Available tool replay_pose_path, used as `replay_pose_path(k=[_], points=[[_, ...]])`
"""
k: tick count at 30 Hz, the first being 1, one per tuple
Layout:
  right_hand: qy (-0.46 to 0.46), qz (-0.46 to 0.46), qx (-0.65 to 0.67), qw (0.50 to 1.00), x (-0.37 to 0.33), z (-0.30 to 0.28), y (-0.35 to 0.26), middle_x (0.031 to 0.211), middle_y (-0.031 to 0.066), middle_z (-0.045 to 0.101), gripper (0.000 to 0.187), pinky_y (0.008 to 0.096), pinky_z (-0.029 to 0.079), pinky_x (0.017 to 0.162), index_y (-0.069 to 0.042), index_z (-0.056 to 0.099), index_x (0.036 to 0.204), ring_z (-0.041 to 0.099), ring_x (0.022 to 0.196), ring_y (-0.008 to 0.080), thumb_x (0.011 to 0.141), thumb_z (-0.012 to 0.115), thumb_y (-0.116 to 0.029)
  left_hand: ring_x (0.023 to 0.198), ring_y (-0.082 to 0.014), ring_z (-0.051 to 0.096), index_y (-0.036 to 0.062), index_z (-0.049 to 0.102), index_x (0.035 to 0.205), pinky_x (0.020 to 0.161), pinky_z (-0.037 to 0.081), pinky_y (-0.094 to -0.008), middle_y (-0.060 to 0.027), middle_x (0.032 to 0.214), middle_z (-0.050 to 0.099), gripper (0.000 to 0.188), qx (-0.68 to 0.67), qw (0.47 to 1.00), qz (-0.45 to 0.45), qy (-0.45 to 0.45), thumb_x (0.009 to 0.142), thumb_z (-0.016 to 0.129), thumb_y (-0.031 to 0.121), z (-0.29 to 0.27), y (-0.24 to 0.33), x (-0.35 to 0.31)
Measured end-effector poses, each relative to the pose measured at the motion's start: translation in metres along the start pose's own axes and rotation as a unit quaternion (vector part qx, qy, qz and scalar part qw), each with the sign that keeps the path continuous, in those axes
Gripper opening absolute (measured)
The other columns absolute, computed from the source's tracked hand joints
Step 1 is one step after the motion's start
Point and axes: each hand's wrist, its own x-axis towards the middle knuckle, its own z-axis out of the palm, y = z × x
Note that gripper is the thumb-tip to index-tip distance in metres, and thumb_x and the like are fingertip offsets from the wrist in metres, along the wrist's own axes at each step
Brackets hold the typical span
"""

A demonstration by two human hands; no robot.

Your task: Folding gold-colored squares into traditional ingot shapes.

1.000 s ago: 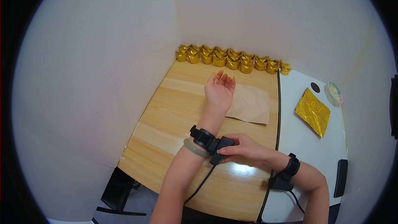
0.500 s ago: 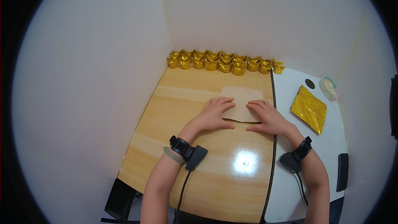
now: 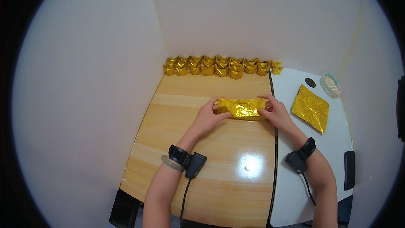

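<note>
A sheet of gold foil paper (image 3: pixel 244 108), folded into a wide strip with its shiny side showing, is held between my two hands over the wooden tabletop. My left hand (image 3: pixel 206 117) pinches its left end, thumb along the near edge and fingers behind it. At the right end, my right hand (image 3: pixel 276 114) grips the paper the same way, with the thumb in front. Some fingertips are hidden behind the foil. Beyond my hands, along the back edge, stand several folded gold paper ingots (image 3: pixel 222 71) in close rows.
To the right, a diamond-turned stack of gold foil sheets (image 3: pixel 311 109) lies on the white tabletop (image 3: pixel 295 198). Behind it are a dark round disc (image 3: pixel 310 82) and a bundle of pale loops (image 3: pixel 330 85). White walls (image 3: pixel 261 21) enclose the wooden tabletop (image 3: pixel 211 177) at left and back.
The paper lay flat, pale side up, under my hands. Now its near edge is lifted and folded, showing gold, and both hands have closed on its ends.
</note>
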Motion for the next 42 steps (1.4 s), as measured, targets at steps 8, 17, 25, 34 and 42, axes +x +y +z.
replay_pose_path(k=[8, 17, 25, 34, 42], points=[[0.011, -0.039, -0.045, 0.998, -0.004, 0.0, 0.0, 0.069, 0.0101, 0.055, 0.059, 0.0335, 0.048, 0.061, -0.005, 0.037, 0.127, 0.058, 0.062, 0.0246, 0.074, 0.063, -0.011, 0.085, -0.031, 0.06, 0.0026, 0.034, 0.131, 0.077, 0.047, -0.0337, -0.0173, 0.088, 0.061, 0.07, 0.261, 0.963, -0.052, 0.036, 0.072, 0.069, 0.019, 0.003, 0.008, 0.005], [0.092, -0.196, -0.217, 0.952, -0.01, 0.001, -0.019, 0.103, 0.0119, 0.051, 0.042, 0.0351, 0.045, 0.081, -0.01, 0.055, 0.112, 0.047, 0.103, 0.0271, 0.072, 0.067, -0.016, 0.103, -0.0301, 0.048, 0.0073, 0.046, 0.124, 0.089, 0.042, -0.037, -0.0135, 0.104, 0.052, 0.058, 0.409, 0.89, 0.139, 0.144, 0.072, 0.07, 0.016, 0.007, -0.002, 0.0], [-0.057, -0.251, -0.235, 0.937, -0.011, 0.008, -0.017, 0.091, 0.0061, 0.061, 0.022, 0.0333, 0.049, 0.073, -0.01, 0.062, 0.099, 0.056, 0.089, 0.0232, 0.078, 0.063, -0.018, 0.1, -0.0261, 0.048, 0.0107, 0.066, 0.097, 0.087, 0.041, -0.0351, -0.0085, 0.103, 0.054, 0.026, 0.35, 0.92, 0.165, -0.056, 0.071, 0.07, 0.014, 0.004, -0.001, -0.001], [0.079, -0.241, -0.126, 0.959, -0.012, 0.012, -0.015, 0.087, 0.0081, 0.064, 0.022, 0.0297, 0.05, 0.063, -0.006, 0.06, 0.104, 0.063, 0.072, 0.0218, 0.081, 0.059, -0.009, 0.09, -0.0187, 0.055, 0.0047, 0.064, 0.096, 0.079, 0.045, -0.03, -0.007, 0.093, 0.06, 0.022, 0.285, 0.946, 0.156, 0.0, 0.076, 0.069, 0.014, 0.003, 0.002, -0.001], [0.039, -0.067, 0.196, 0.978, -0.007, 0.019, -0.011, 0.086, 0.0059, 0.062, 0.028, 0.0224, 0.048, 0.064, -0.004, 0.056, 0.11, 0.06, 0.075, 0.0087, 0.082, 0.061, -0.008, 0.068, -0.0059, 0.056, -0.0016, 0.062, 0.095, 0.064, 0.048, -0.0203, -0.0012, 0.082, 0.061, 0.016, -0.124, 0.991, -0.029, 0.033, 0.082, 0.065, 0.007, 0.005, 0.003, 0.003]])
